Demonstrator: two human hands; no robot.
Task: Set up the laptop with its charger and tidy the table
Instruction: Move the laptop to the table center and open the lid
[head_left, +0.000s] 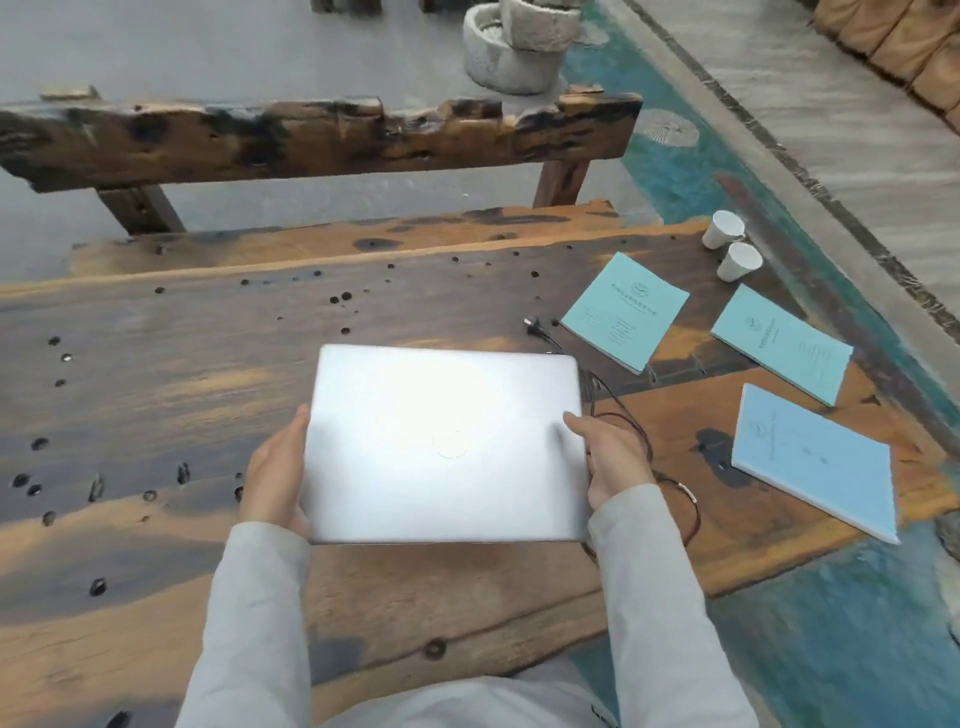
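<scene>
Wooden table (156, 364), dark and orange planks with many small holes; a rough wooden bench (311, 140) stands along its far side. Left hand (275, 478) grips the left edge of the laptop (441, 441), thumb along the edge, fingers curled underneath and out of sight. The laptop is silver, lid closed, in the middle of the table in front of the person, with strong glare on the lid. Cannot tell if its base touches the wood or is held just above it. Right hand (613, 462) grips the right edge, thumb flat on the lid, fingers wrapped under. Both sleeves are light grey. The dark charger cable (695, 512) lies in loose loops on the table just right of the laptop, partly hidden by the right hand. Its plug (532, 325) rests beyond the laptop's far right corner. Right of that, three light-blue booklets (623, 312) lie flat and apart from each other, spread from far to near. Two white cups (723, 228) lie tipped on their sides at the far right corner, just beside each other. Grey stone pots (509, 47) sit on the floor beyond the bench.
</scene>
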